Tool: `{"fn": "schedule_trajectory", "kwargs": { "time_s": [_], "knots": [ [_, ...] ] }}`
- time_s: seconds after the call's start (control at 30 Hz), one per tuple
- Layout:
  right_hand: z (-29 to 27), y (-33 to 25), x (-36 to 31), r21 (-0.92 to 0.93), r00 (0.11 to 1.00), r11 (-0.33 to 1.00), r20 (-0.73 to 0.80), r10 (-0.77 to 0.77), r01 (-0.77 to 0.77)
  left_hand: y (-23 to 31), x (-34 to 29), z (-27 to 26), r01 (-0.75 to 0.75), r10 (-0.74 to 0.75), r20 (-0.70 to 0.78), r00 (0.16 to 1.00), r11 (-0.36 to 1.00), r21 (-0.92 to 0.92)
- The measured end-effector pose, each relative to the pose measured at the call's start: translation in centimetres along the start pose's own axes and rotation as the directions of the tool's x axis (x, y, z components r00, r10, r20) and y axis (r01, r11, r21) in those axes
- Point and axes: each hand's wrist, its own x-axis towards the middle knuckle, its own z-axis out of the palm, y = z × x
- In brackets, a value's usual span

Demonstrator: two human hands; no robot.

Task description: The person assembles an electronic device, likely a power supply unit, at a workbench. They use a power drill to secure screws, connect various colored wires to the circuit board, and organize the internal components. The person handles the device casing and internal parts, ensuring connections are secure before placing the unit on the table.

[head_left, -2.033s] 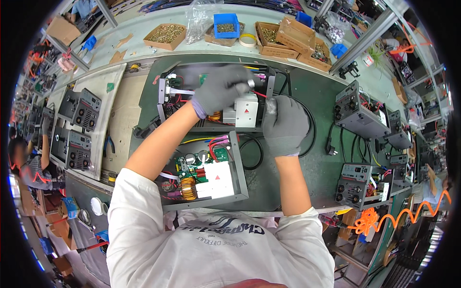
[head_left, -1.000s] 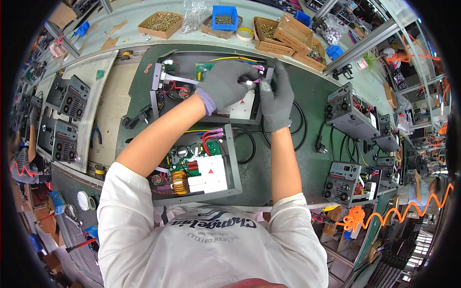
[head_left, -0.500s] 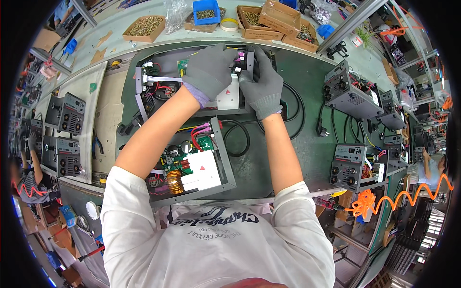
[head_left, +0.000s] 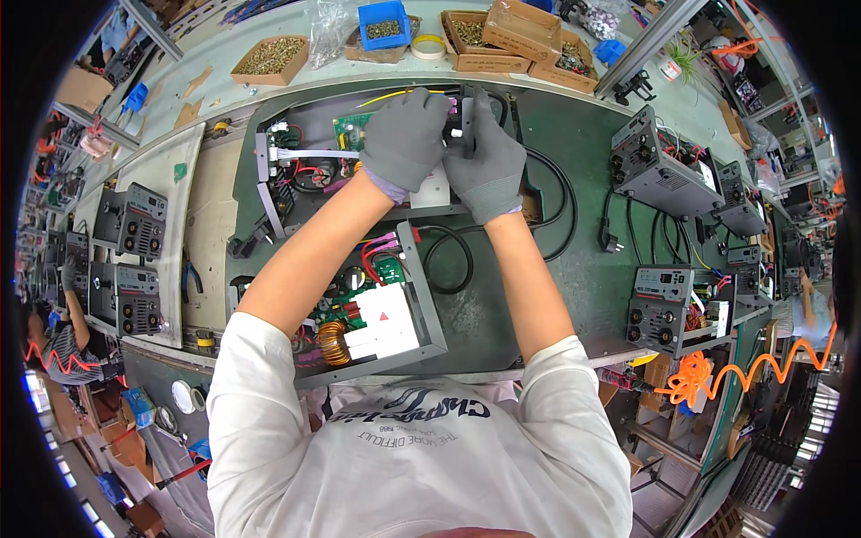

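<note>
Both my hands wear grey gloves and meet at the right end of the farther open metal chassis (head_left: pixel 261 161). My left hand (head_left: pixel 405 139) is closed, its fingers curled beside purple-sleeved wire connectors (head_left: pixel 453 106); what its fingertips hold is hidden. My right hand (head_left: pixel 486 170) grips the upright end panel (head_left: pixel 467 117), thumb on the inner side and fingers on the outer. Beneath the hands a white insulating sheet (head_left: pixel 432 190) partly shows. Inside that chassis are a green circuit board (head_left: pixel 352 132) and a white ribbon cable (head_left: pixel 314 154).
Nearer me lies a second open chassis (head_left: pixel 433 309) with a copper coil (head_left: pixel 333 344). A black power cord (head_left: pixel 567 215) loops at the right. Assembled grey units (head_left: pixel 659 309) stand right, others (head_left: pixel 126 296) left. Screw boxes (head_left: pixel 271 58) line the back; pliers (head_left: pixel 190 278) lie left.
My left hand has shifted right, toward the end panel and my right hand. More of the green circuit board shows. The whole view has shifted slightly.
</note>
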Motion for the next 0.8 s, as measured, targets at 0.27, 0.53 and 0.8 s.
{"fn": "schedule_trajectory", "kwargs": {
  "time_s": [0.27, 0.53, 0.8],
  "knots": [
    [-4.4, 4.9, -2.1, 0.074, 0.975, 0.982, -0.154, -0.16, 0.173, -5.1, 2.7, -1.1, 0.112, -0.059, 0.251, 0.966, 0.973, -0.201],
    [-12.5, 9.4, -20.0, -0.645, 0.92, 0.694, -0.036, 0.389, -0.319, -14.8, 4.2, 6.8, 0.218, -0.07, 0.375, 0.925, 0.904, -0.369],
    [-10.9, 9.1, -22.8, -0.832, 0.829, 0.488, 0.064, 0.555, -0.263, -14.7, 4.2, 6.4, 0.259, -0.072, 0.414, 0.907, 0.872, -0.416]
  ]
}}
